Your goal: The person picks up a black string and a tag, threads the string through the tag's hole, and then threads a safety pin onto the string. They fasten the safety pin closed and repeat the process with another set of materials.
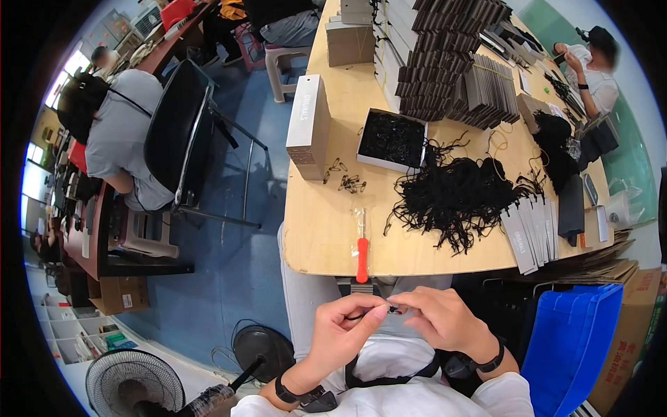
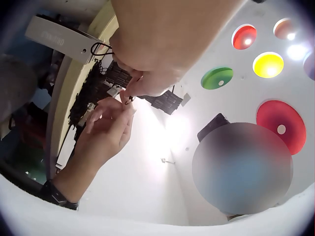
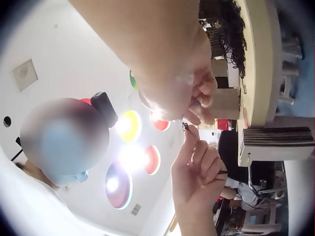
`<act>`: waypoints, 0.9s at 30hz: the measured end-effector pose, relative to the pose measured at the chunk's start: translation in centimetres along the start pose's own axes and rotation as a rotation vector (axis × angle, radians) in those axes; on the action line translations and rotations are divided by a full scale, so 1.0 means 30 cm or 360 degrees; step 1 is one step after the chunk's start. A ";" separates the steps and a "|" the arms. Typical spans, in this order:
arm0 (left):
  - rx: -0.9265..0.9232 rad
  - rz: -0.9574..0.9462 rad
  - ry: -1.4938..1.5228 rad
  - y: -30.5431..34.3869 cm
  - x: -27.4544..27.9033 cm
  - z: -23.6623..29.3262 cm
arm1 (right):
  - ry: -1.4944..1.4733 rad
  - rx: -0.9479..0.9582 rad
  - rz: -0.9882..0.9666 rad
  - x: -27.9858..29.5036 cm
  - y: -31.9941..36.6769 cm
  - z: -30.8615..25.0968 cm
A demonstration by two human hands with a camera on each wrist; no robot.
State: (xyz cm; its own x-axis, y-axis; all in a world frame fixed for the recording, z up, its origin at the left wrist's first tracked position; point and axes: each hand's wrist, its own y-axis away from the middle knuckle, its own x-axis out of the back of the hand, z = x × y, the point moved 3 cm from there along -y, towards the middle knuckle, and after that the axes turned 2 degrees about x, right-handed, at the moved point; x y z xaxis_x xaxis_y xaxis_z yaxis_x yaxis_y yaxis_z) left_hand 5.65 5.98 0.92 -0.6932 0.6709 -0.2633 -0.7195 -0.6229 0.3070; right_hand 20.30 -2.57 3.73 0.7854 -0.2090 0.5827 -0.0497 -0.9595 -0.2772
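Observation:
My left hand (image 1: pixel 344 333) pinches a black cord between thumb and forefinger, above my lap and in front of the table edge. A loop of this cord (image 2: pixel 100 48) sticks out past the left hand in the left wrist view. At the left fingertips is a small dark pin (image 3: pixel 185 126), seen in the right wrist view. My right hand (image 1: pixel 448 321) comes in from the other side, its thumb and forefinger meeting at the pin. The fingertips hide part of it. Beyond the hands lies a red-handled tool (image 1: pixel 362 260) on the table.
The table (image 1: pixel 326 243) bears loose small pins (image 1: pixel 352 183), a tangled pile of black cords (image 1: pixel 458 198), a box of black pieces (image 1: pixel 392 139), a grey box (image 1: pixel 308 128) and fanned printed tags (image 1: pixel 524 236). A blue bin (image 1: pixel 570 347) stands at the right, a fan (image 1: pixel 135 382) at the left.

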 end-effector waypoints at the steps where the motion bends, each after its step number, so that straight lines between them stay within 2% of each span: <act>1: -0.0025 -0.0035 0.0040 0.000 0.002 -0.003 | -0.0167 -0.0081 0.0026 -0.001 -0.004 -0.001; 2: -0.0025 -0.0034 0.0039 0.000 0.002 -0.003 | -0.0168 -0.0081 0.0025 -0.013 0.002 0.001; 4: -0.0037 -0.0033 -0.0012 0.002 -0.001 -0.001 | -0.0275 -0.0031 0.0291 -0.029 0.026 0.015; 5: -0.0036 -0.0034 -0.0012 0.002 -0.003 0.003 | -0.0274 -0.0032 0.0291 -0.035 0.026 0.025; 7: -0.0051 -0.0036 0.0007 0.004 -0.009 0.013 | -0.0136 0.0227 0.0431 -0.035 0.027 0.021; 14: -0.0087 -0.0004 -0.0043 0.006 0.002 -0.007 | 0.0042 0.0344 0.0453 -0.027 0.030 0.017; 16: -0.0172 0.0050 -0.0177 0.008 0.003 -0.002 | -0.0155 0.0171 0.0464 -0.026 0.025 0.016; 22: -0.0401 0.0183 -0.0479 0.013 -0.019 0.039 | -0.0089 0.0215 0.0458 -0.032 0.019 0.017; 27: -0.0380 0.0177 -0.0509 0.015 -0.021 0.042 | -0.0054 0.0213 0.0439 -0.027 0.024 0.019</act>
State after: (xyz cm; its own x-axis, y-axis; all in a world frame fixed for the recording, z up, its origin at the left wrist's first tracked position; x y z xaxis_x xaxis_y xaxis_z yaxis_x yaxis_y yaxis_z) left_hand 5.82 5.78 2.38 -0.7464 0.6620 0.0685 -0.6566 -0.7493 0.0866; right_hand 19.97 -2.97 2.62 0.7739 -0.4495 0.4462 -0.1837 -0.8336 -0.5210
